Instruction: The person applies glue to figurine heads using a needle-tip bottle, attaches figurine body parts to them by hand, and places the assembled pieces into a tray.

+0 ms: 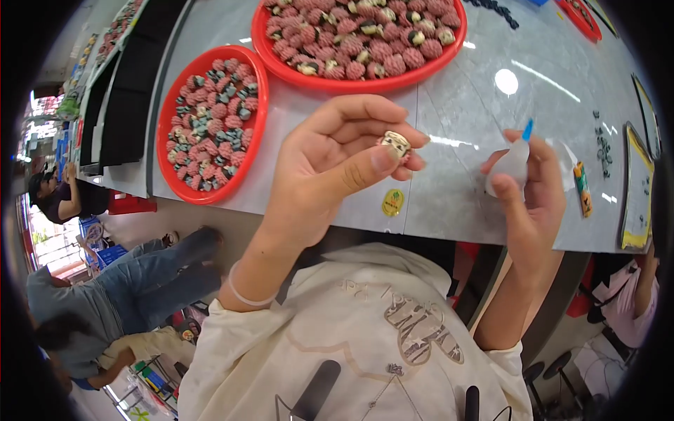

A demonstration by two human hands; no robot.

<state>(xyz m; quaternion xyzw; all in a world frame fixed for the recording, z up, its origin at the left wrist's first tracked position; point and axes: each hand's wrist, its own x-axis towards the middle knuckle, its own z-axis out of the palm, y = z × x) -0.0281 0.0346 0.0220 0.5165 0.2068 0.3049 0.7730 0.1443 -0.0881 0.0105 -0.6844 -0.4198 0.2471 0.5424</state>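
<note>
My left hand (319,158) is closed on a small figure-like piece (397,144), pinched between thumb and fingers. Its visible side is cream-gold with dark markings, and a reddish part shows below. At the right, my right hand (537,200) wraps round a translucent white squeeze bottle (510,167) whose thin blue nozzle (528,129) points upward. The two hands are apart, both above the near part of the grey table. Beyond my left hand, a large round red tray (351,85) is heaped with knobbly pink pieces with cream and dark parts.
Another red tray (262,88) of pink and grey-green pieces stands left. A yellow oval sticker (393,203) lies near the table edge. Right of the bottle are an orange-green tube (583,189), small dark pieces (602,144) and a yellow-edged board (635,242). A person (105,302) is at the left.
</note>
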